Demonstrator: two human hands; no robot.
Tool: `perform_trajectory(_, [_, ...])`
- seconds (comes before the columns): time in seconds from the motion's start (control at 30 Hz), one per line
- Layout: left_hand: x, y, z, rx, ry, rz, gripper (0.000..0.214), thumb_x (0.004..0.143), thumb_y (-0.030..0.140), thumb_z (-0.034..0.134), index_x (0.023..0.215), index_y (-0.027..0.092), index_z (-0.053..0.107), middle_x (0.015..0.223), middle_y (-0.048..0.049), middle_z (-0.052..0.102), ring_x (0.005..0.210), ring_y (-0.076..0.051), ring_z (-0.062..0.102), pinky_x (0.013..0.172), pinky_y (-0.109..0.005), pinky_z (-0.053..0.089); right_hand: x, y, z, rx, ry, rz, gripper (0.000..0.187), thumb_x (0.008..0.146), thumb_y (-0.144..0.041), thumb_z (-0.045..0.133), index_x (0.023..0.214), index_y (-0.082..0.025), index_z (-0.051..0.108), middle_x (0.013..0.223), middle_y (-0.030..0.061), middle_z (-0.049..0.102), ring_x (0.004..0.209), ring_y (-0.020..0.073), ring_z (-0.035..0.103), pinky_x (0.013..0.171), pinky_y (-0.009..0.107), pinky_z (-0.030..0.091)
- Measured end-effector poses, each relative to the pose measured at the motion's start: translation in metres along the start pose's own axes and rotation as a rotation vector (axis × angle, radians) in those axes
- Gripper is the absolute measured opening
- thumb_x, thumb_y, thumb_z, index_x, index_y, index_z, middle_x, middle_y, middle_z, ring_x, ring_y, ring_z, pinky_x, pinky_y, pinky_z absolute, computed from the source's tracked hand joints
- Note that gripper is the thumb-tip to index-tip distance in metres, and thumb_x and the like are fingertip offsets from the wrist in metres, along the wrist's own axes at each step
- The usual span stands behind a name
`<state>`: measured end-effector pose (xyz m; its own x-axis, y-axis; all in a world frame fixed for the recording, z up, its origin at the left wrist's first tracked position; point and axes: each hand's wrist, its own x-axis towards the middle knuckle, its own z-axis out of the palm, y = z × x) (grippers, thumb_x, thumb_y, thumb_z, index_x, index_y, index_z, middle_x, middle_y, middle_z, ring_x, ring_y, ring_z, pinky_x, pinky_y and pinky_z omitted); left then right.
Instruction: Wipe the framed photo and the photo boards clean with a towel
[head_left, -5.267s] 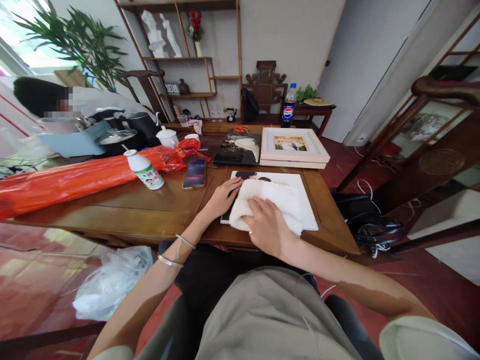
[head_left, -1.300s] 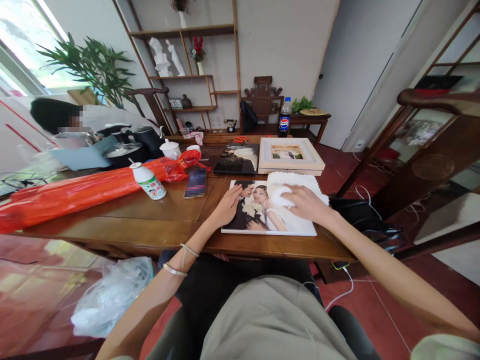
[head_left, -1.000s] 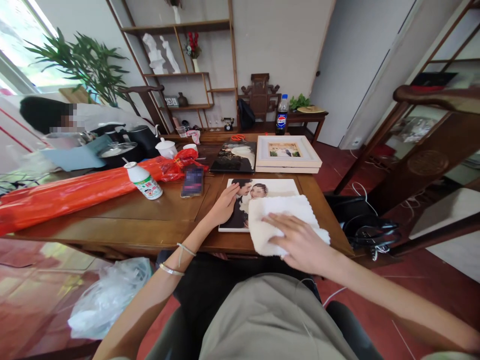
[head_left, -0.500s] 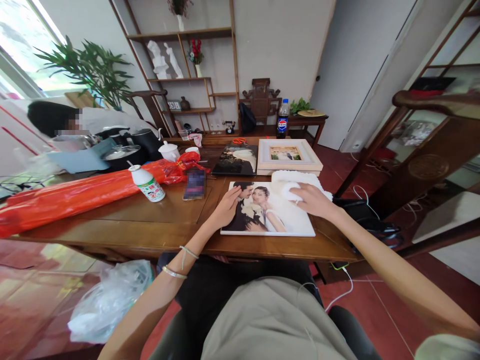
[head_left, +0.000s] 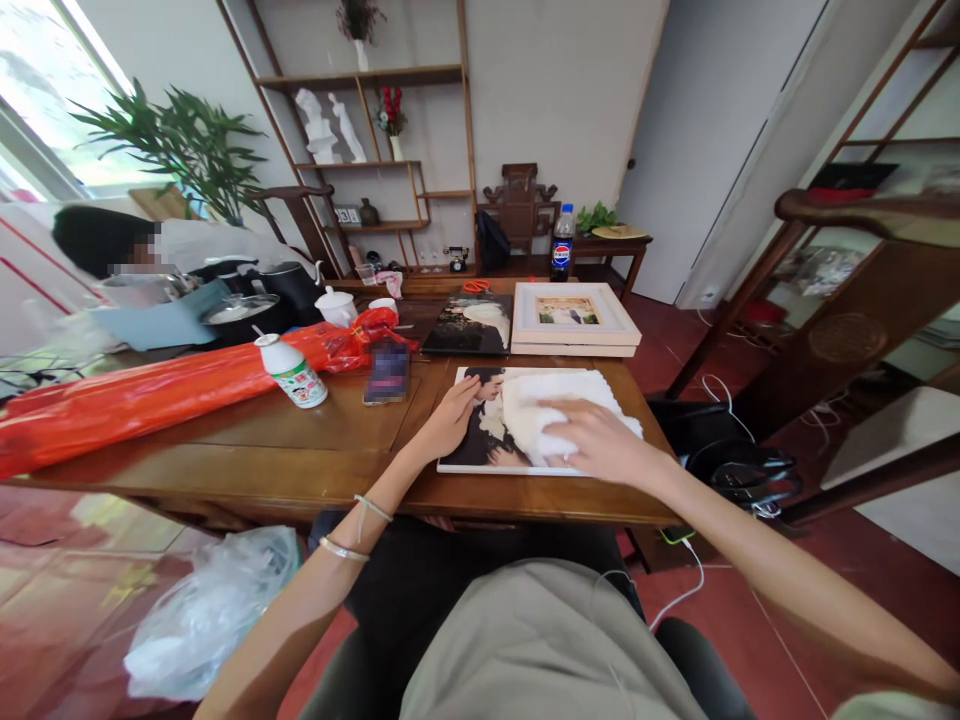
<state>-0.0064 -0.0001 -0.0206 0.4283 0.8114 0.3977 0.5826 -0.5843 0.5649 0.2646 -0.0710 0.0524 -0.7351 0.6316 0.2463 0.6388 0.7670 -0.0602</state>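
Observation:
A wedding photo panel [head_left: 480,462] with a white edge lies flat on the wooden table in front of me. My left hand [head_left: 450,415] rests with outstretched fingers on its left side, by the dark-haired figure. Over the panel's right half spreads a white cloth [head_left: 604,395], hiding much of the picture. My right hand [head_left: 600,435] grips the cloth and presses it against the surface; its fingers are slightly smeared by motion. Behind the panel are a dark photo panel [head_left: 469,322] and a pale framed picture [head_left: 577,343].
A phone [head_left: 387,374], a white drink bottle [head_left: 291,370] with a straw and a long red plastic-wrapped bundle [head_left: 172,390] lie or stand to the left. A cola bottle [head_left: 561,245] stands at the back. Another person [head_left: 112,240] leans in at far left.
My right hand has moved left and toward me, drawing the white cloth across the panel from its upper right. My left hand stays in place.

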Motion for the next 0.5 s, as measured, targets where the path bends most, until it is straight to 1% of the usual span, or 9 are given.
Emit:
perform_trajectory(0.07, [0.0, -0.001, 0.001, 0.0, 0.009, 0.003, 0.044, 0.094, 0.028, 0.03, 0.133, 0.014, 0.046, 0.144, -0.0144, 0.041, 0.137, -0.023, 0.032, 0.114, -0.046, 0.024, 0.021, 0.029, 0.002, -0.069, 0.002, 0.06, 0.031, 0.072, -0.008, 0.05, 0.095, -0.019, 0.068, 0.112, 0.0117, 0.064, 0.104, 0.0269, 0.057, 0.085, 0.038, 0.043])
perform_trajectory(0.13, [0.0, -0.003, 0.003, 0.003, 0.027, 0.011, 0.044, 0.094, 0.028, 0.029, 0.133, 0.014, 0.046, 0.143, -0.0145, 0.042, 0.136, -0.022, 0.033, 0.114, -0.046, 0.025, 0.036, 0.053, 0.003, -0.131, -0.001, 0.117, 0.028, 0.076, -0.01, 0.048, 0.096, -0.016, 0.067, 0.096, 0.0126, 0.066, 0.091, 0.0262, 0.059, 0.078, 0.035, 0.043])
perform_trajectory(0.2, [0.001, -0.004, 0.004, 0.006, 0.037, 0.013, 0.044, 0.094, 0.028, 0.029, 0.132, 0.013, 0.046, 0.142, -0.015, 0.043, 0.136, -0.022, 0.034, 0.114, -0.045, 0.026, 0.044, 0.065, 0.003, -0.162, 0.001, 0.145, 0.028, 0.079, -0.013, 0.047, 0.099, -0.014, 0.067, 0.09, 0.0131, 0.065, 0.086, 0.0258, 0.059, 0.075, 0.034, 0.042])
perform_trajectory(0.23, [0.001, -0.004, 0.005, 0.009, 0.039, 0.01, 0.044, 0.094, 0.028, 0.029, 0.132, 0.012, 0.046, 0.142, -0.0156, 0.043, 0.136, -0.022, 0.034, 0.114, -0.045, 0.026, 0.045, 0.065, 0.003, -0.164, 0.003, 0.143, 0.029, 0.08, -0.013, 0.047, 0.101, -0.013, 0.066, 0.091, 0.0132, 0.065, 0.086, 0.0257, 0.059, 0.075, 0.034, 0.042])
perform_trajectory(0.27, [0.002, -0.004, 0.005, 0.012, 0.039, 0.003, 0.045, 0.094, 0.027, 0.029, 0.132, 0.011, 0.047, 0.142, -0.0162, 0.043, 0.136, -0.023, 0.034, 0.114, -0.044, 0.025, 0.044, 0.061, 0.003, -0.159, 0.002, 0.134, 0.03, 0.079, -0.012, 0.047, 0.102, -0.014, 0.066, 0.092, 0.0132, 0.065, 0.087, 0.0257, 0.059, 0.076, 0.034, 0.042])
perform_trajectory(0.33, [0.002, -0.004, 0.006, 0.015, 0.039, -0.01, 0.045, 0.093, 0.026, 0.03, 0.131, 0.01, 0.047, 0.142, -0.0169, 0.043, 0.136, -0.023, 0.034, 0.114, -0.044, 0.024, 0.034, 0.041, 0.004, -0.127, -0.006, 0.09, 0.032, 0.077, -0.01, 0.047, 0.102, -0.015, 0.066, 0.098, 0.0138, 0.065, 0.092, 0.0262, 0.059, 0.079, 0.035, 0.043])
perform_trajectory(0.4, [0.001, -0.003, 0.005, 0.014, 0.038, -0.018, 0.044, 0.093, 0.025, 0.03, 0.131, 0.012, 0.047, 0.142, -0.0157, 0.043, 0.136, -0.022, 0.034, 0.115, -0.045, 0.024, 0.019, 0.01, 0.004, -0.077, -0.015, 0.017, 0.033, 0.073, -0.009, 0.05, 0.1, -0.016, 0.067, 0.11, 0.0154, 0.062, 0.103, 0.0277, 0.056, 0.086, 0.038, 0.042])
perform_trajectory(0.47, [0.001, -0.002, 0.005, 0.015, 0.034, -0.015, 0.044, 0.093, 0.025, 0.03, 0.132, 0.013, 0.047, 0.143, -0.0147, 0.043, 0.136, -0.022, 0.033, 0.114, -0.045, 0.024, 0.002, -0.024, 0.005, -0.04, 0.003, -0.056, 0.037, 0.071, -0.009, 0.053, 0.105, -0.017, 0.066, 0.129, 0.0163, 0.053, 0.121, 0.0303, 0.046, 0.099, 0.044, 0.035])
perform_trajectory(0.5, [0.001, -0.002, 0.004, 0.018, 0.03, -0.01, 0.044, 0.093, 0.025, 0.03, 0.132, 0.013, 0.046, 0.143, -0.0148, 0.042, 0.136, -0.022, 0.033, 0.114, -0.045, 0.024, -0.006, -0.039, 0.006, -0.029, 0.001, -0.085, 0.037, 0.07, -0.011, 0.056, 0.105, -0.017, 0.066, 0.133, 0.0171, 0.051, 0.124, 0.0317, 0.043, 0.102, 0.046, 0.032])
